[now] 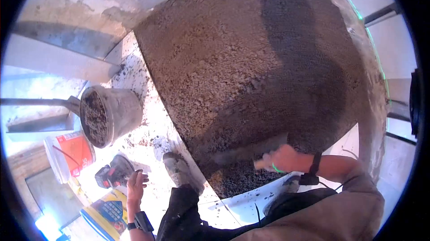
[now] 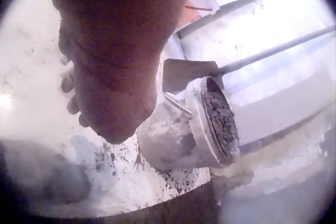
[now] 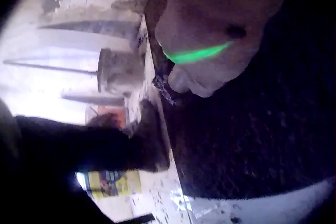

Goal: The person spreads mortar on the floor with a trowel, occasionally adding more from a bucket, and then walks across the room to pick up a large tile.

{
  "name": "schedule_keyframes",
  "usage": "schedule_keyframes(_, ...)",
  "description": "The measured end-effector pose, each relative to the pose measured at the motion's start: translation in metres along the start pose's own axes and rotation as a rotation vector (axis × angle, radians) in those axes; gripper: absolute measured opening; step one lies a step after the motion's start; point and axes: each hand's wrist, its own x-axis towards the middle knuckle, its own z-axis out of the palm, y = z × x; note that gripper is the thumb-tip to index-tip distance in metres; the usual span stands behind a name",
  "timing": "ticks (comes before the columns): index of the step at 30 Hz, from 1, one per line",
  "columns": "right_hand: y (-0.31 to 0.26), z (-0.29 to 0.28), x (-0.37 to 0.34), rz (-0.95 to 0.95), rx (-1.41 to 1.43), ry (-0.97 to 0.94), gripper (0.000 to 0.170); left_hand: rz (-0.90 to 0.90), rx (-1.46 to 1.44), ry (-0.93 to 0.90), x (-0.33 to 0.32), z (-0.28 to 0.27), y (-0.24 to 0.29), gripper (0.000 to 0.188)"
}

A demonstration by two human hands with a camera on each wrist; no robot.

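My right hand (image 1: pixel 283 158) grips the pale handle of a trowel (image 1: pixel 244 151), whose long flat blade lies over the dark, crumbly mortar bed (image 1: pixel 210 71). In the right wrist view, a green laser line crosses the back of the right hand (image 3: pixel 215 40), and the trowel blade is lost in shadow. My left hand (image 1: pixel 135 184) hangs with loosely bent fingers beside a red and grey cordless tool (image 1: pixel 117 171), holding nothing. Seen from the left wrist, the left hand (image 2: pixel 113 98) is mostly a dark shape with its fingertips showing at the left.
A mortar-smeared bucket (image 1: pixel 121 111) stands left of the bed, a shovel (image 1: pixel 42 102) against it. Nearby are a white and orange bucket (image 1: pixel 71 153) and a yellow and blue bucket (image 1: pixel 105 212). One shoe (image 1: pixel 179 169) stands at the bed's edge on spattered pale floor.
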Motion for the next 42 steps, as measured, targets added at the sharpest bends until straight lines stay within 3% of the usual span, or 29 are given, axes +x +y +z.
schedule_keyframes(2,0.005,-0.034,0.017,0.116,-0.070,0.064,0.025,-0.009,-0.061,0.007,-0.010,-0.001,-0.015,0.042)
schedule_keyframes(5,0.019,-0.052,0.036,0.253,0.180,0.303,0.028,-0.071,-0.159,0.047,-0.021,0.000,-0.039,0.046)
schedule_keyframes(8,0.018,-0.058,0.036,0.271,0.059,0.293,0.031,-0.140,-0.232,0.115,-0.035,0.009,-0.055,0.044)
schedule_keyframes(11,0.023,-0.058,0.029,0.107,-0.080,0.181,0.033,-0.176,-0.339,0.177,-0.054,0.024,-0.072,0.049)
schedule_keyframes(14,0.043,-0.062,0.029,0.449,-0.081,0.231,0.029,-0.211,-0.399,0.256,-0.084,0.038,-0.104,0.049)
schedule_keyframes(15,0.052,-0.058,0.023,0.431,-0.014,0.368,0.030,-0.244,-0.414,0.289,-0.102,0.046,-0.111,0.048)
schedule_keyframes(18,0.054,-0.073,0.022,0.366,0.055,0.443,0.034,-0.320,-0.511,0.355,-0.161,0.068,-0.151,0.047)
schedule_keyframes(22,0.003,-0.103,0.060,0.365,0.654,0.137,0.047,-0.347,-0.455,0.425,-0.268,0.121,-0.172,0.042)
schedule_keyframes(23,0.012,-0.085,0.061,0.324,0.581,0.057,0.049,-0.357,-0.388,0.397,-0.298,0.133,-0.177,0.040)
schedule_keyframes(25,0.015,-0.072,0.055,0.281,0.441,-0.057,0.051,-0.341,-0.388,0.518,-0.365,0.171,-0.181,0.037)
schedule_keyframes(27,-0.003,-0.085,0.035,0.297,0.308,-0.119,0.053,-0.476,-0.601,0.721,-0.442,0.222,-0.211,0.033)
schedule_keyframes(29,-0.012,-0.099,0.024,0.282,0.237,-0.177,0.053,-0.810,-0.936,0.821,-0.506,0.290,-0.258,0.029)
schedule_keyframes(30,-0.015,-0.103,0.012,0.291,0.205,-0.210,0.053,-0.636,-0.992,0.876,-0.522,0.297,-0.247,0.027)
schedule_keyframes(31,-0.012,-0.097,0.010,0.257,0.203,-0.211,0.054,-0.637,-1.039,0.923,-0.528,0.299,-0.249,0.027)
schedule_keyframes(34,-0.032,-0.087,0.022,-0.140,0.254,-0.346,0.032,-0.743,-1.213,1.078,-0.506,0.289,-0.281,0.027)
schedule_keyframes(35,-0.046,-0.090,0.031,-0.318,0.202,-0.451,0.035,-0.712,-1.250,1.110,-0.483,0.279,-0.289,0.027)
schedule_keyframes(36,-0.058,-0.087,0.036,-0.358,0.154,-0.497,0.032,-0.669,-1.267,1.098,-0.463,0.269,-0.288,0.028)
schedule_keyframes(37,-0.066,-0.083,0.039,-0.393,0.105,-0.547,0.028,-0.603,-1.235,1.075,-0.441,0.245,-0.242,0.028)
schedule_keyframes(38,-0.074,-0.078,0.043,-0.422,0.057,-0.599,0.025,-0.548,-1.145,0.959,-0.423,0.236,-0.235,0.029)
schedule_keyframes(39,-0.082,-0.075,0.043,-0.505,0.065,-0.616,0.021,-0.473,-1.080,0.848,-0.408,0.236,-0.228,0.029)
schedule_keyframes(42,-0.083,-0.053,0.037,-0.617,0.044,-0.725,0.020,-0.343,-0.905,0.768,-0.367,0.266,-0.225,0.031)
